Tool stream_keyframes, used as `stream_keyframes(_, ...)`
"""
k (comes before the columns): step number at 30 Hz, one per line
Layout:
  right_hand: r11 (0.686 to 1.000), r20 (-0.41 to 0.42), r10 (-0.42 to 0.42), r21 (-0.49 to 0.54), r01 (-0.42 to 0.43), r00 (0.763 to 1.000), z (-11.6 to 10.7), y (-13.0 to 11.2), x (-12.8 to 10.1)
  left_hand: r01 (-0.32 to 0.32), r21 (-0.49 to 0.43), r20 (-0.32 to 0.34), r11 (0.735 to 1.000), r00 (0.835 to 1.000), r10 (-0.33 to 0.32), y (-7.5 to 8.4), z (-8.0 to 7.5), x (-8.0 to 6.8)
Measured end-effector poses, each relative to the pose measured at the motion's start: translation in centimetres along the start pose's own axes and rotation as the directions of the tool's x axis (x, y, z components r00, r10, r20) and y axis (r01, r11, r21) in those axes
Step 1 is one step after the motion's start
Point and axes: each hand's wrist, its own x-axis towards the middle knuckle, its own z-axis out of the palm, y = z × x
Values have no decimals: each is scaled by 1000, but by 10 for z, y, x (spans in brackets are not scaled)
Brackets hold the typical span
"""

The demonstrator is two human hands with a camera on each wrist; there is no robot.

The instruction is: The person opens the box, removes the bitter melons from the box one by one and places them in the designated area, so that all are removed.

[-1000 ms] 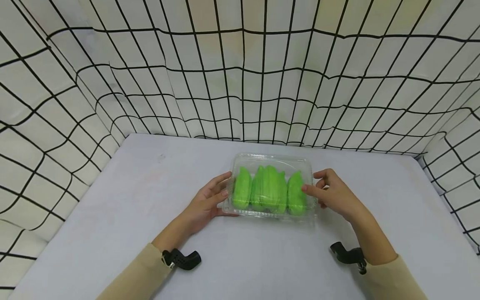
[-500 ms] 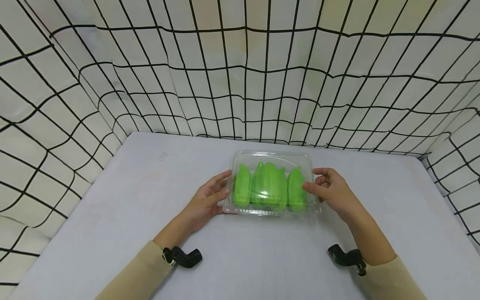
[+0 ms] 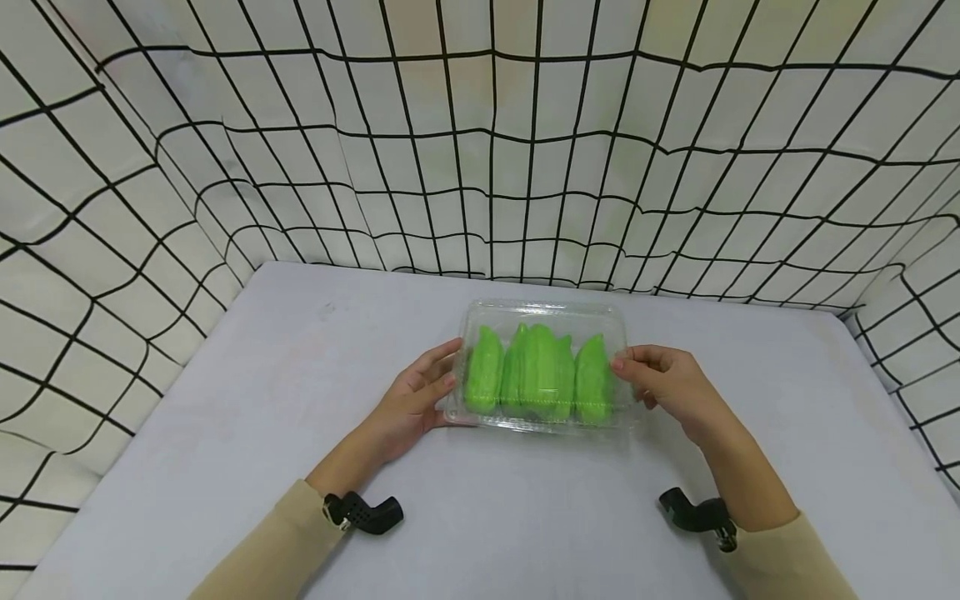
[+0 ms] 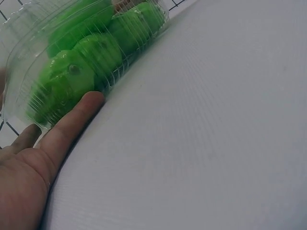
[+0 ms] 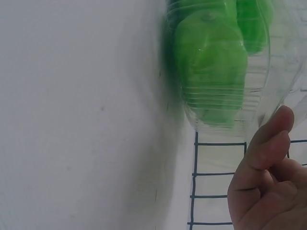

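Observation:
A clear plastic clamshell box (image 3: 551,312) stands on the white table. Through its lid show several bright green, long, tapered fruit-like pieces (image 3: 538,371), lying side by side. My left hand (image 3: 405,408) rests against the box's left side, its fingers fairly straight. In the left wrist view one finger (image 4: 74,124) lies along the lower edge of the box. At the right side, my right hand (image 3: 670,387) pinches the rim of the box between thumb and curled fingers. The right wrist view shows the thumb (image 5: 280,117) right at the clear rim.
The white table (image 3: 525,517) extends on all sides of the box. Behind it and to both sides rise white walls (image 3: 420,167) with a black grid of lines. Each wrist carries a black camera mount (image 3: 367,514).
My right thumb has drawn back from over the box to its right edge, and that hand's fingers are lower. The left hand and the box have hardly moved.

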Motion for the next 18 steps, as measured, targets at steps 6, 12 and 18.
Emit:
stream_keyframes(6,1000,-4,-6,-12,6,1000,1,-4,-2,4,-3,-7,1000,1000,-4,2,0,-1)
stream_keyframes(12,1000,-7,-13,-17,13,1000,4,-4,-2,1,-20,-5,1000,1000,-1,2,2,-1)
stream_keyframes(18,1000,9,-16,-21,17,1000,8,-3,-1,3,-29,-5,1000,1000,-3,1,0,-1)
